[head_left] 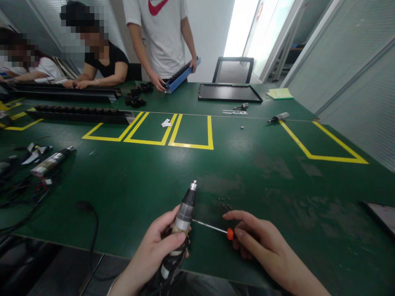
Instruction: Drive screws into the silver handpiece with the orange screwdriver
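An electric screwdriver (pixel 184 216) with a black collar and metal nose is wrapped in my left hand (pixel 163 242), its tip pointing up and away from me. My right hand (pixel 259 242) holds a hand screwdriver by its red handle (pixel 230 234), fingers curled round it. The thin metal shaft (pixel 210 226) points left, and its end meets or passes beside the electric screwdriver's body. Just beyond my right fingertips, several small screws (pixel 226 206) lie on the green table (pixel 138 185).
A standing person holds a blue rail (pixel 182 78); two people sit at the far left. Long black rails (pixel 83 114), a black tray (pixel 230 93), another electric screwdriver (pixel 52 161) with cables, and a tool (pixel 278 118) lie on the table. A dark-edged panel (pixel 381 216) is at right.
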Motion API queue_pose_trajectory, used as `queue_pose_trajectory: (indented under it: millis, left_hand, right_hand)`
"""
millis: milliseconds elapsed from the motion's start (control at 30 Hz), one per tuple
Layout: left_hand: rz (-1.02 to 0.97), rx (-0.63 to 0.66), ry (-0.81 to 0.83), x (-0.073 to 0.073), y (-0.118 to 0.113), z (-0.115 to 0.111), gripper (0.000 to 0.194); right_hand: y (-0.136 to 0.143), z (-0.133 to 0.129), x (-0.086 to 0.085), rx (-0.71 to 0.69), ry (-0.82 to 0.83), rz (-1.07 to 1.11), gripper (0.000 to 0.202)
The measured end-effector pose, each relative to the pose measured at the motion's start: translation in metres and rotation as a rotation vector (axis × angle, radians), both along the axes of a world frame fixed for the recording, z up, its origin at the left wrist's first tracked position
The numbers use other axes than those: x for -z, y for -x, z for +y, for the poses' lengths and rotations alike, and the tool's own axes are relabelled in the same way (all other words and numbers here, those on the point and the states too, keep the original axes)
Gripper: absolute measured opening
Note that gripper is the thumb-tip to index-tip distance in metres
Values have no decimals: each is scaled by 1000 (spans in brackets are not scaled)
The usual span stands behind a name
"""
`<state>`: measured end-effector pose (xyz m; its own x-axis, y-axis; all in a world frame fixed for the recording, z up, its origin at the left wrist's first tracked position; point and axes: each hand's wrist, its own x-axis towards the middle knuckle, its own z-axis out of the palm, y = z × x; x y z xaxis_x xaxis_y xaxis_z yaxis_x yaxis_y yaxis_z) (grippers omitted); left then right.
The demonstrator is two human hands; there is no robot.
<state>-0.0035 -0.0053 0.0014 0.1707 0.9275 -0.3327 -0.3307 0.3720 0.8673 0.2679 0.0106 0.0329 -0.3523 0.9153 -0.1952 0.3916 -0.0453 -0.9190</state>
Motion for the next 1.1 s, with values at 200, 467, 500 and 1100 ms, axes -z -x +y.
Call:
queue_pose_trajectory:
  millis: [200,467,500,1100]
  left_hand:
    - [-1,1,-3,-2,-1,1,54]
    - [-6,13,2,-2,-1,1,54]
    - [-3,13,2,-2,-1,1,55]
    - [10,14,-6,-4,-1,1,56]
  right_hand:
    - [1,1,0,74,-145,-29,29]
    - [2,0,-4,84,-184,-65,37]
    - [1,0,-4,81,-188,-45,36]
    - [2,1,-4,92,-145,34,31]
